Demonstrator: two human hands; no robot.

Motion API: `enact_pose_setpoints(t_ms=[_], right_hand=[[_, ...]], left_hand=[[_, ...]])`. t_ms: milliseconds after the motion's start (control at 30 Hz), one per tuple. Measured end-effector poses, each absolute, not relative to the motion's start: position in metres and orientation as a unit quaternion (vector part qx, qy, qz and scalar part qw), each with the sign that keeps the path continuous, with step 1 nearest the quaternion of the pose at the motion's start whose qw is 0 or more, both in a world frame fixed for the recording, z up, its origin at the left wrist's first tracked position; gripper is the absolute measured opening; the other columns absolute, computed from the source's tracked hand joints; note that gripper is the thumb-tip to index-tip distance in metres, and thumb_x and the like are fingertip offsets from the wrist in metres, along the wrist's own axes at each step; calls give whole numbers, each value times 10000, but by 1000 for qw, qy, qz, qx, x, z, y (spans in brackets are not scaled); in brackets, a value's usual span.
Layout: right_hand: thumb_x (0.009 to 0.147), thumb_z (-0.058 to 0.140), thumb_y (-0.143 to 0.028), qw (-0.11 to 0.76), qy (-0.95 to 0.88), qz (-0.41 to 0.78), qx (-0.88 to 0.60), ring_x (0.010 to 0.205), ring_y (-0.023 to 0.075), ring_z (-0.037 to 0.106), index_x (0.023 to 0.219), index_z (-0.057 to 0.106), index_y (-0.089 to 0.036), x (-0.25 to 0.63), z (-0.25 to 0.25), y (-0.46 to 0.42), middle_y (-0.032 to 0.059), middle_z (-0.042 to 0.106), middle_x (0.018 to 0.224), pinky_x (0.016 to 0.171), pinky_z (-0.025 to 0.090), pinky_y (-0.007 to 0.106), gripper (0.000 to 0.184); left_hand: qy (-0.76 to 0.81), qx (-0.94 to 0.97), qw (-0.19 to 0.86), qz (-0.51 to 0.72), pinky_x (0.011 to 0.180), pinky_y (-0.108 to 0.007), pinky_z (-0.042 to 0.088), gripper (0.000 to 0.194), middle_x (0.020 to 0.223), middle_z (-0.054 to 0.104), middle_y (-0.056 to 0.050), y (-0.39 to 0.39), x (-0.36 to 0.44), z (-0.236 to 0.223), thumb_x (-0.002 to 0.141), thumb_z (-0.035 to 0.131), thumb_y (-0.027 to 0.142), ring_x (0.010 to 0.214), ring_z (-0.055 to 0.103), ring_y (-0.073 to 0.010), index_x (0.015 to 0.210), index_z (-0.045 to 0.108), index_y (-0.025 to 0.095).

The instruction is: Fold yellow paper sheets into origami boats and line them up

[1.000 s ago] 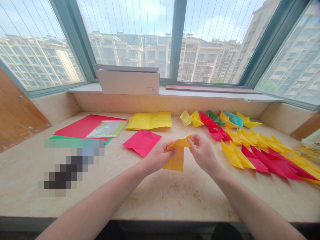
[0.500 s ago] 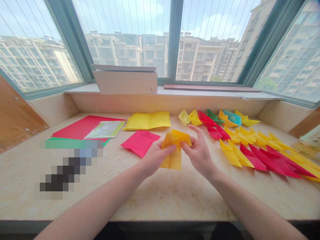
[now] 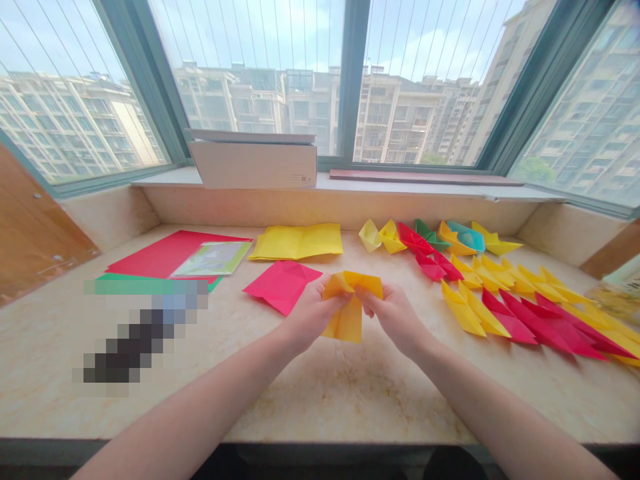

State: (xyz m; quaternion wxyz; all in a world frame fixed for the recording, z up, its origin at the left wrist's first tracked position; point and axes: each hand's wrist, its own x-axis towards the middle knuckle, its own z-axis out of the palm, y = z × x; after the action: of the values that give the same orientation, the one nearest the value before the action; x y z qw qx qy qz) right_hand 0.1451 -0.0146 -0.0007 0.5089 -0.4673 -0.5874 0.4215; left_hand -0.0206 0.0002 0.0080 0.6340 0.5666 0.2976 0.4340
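Note:
A partly folded sheet of yellow origami paper [image 3: 345, 323] is held above the counter between my two hands. My left hand [image 3: 313, 310] grips its left side, the thumb lying across the front. At the upper right, my right hand [image 3: 395, 310] pinches the paper, its thumb pressed into the fold and its fingers curled behind. The top edge bends inward between the thumbs. Just left of my left hand lies a creased pink-red sheet [image 3: 280, 283] on the counter.
Several folded paper boats [image 3: 475, 270] in yellow, red, green and blue fill the right side. A yellow paper stack [image 3: 297, 241] lies behind. Red sheets [image 3: 160, 253] with a clear packet [image 3: 215, 259] are at left, near a blurred-out item [image 3: 135, 343]. A white box [image 3: 255, 163] stands on the sill.
My right hand's raised fingers have curled down behind the paper. Its thumb has pushed inward, and the paper's top has folded down and opened between the thumbs.

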Motion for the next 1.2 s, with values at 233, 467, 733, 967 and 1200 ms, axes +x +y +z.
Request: enact_pose_setpoints(t_ms=[233,467,733,967,1200], right_hand=[[801,659,-568,529,-616,319,-489,574,153,505,706,626,-176,144,-5,-14,2,591,619,517,384,262,405],[790,678,-584,526,-622,286,-505,559,148,503,706,626,-174,146,-11,-11,13,625,631,495,360,252,422],[786,648,-584,535,-588,363,-485,564,145,498,704,637,-166,151,-2,-8,-2,580,612,518,382,257,426],[792,651,-608,534,-597,377,-466,609,165,549,748,644,-170,154,-4,-7,24,633,681,540,413,266,440],[748,737,-564,534,-634,306,-468,643,192,605,762,646,-195,145,-3,-16,33,675,699,549,450,278,380]], left_hand=[[355,567,602,436,711,-263,467,474,945,672,-50,2,-19,-1,703,813,429,829,633,-183,1040,602,170],[414,566,525,483,662,-262,482,475,876,668,-39,2,-17,-2,747,728,555,769,635,-179,989,586,172],[360,587,540,484,695,-275,512,391,864,710,-45,1,-21,8,819,660,544,781,660,-200,925,688,168],[346,574,560,487,720,-284,516,367,847,715,-55,2,-20,8,807,694,495,752,660,-190,938,689,152],[420,539,547,483,724,-316,519,299,883,723,-88,5,-21,-1,798,675,384,810,672,-226,949,698,128]])
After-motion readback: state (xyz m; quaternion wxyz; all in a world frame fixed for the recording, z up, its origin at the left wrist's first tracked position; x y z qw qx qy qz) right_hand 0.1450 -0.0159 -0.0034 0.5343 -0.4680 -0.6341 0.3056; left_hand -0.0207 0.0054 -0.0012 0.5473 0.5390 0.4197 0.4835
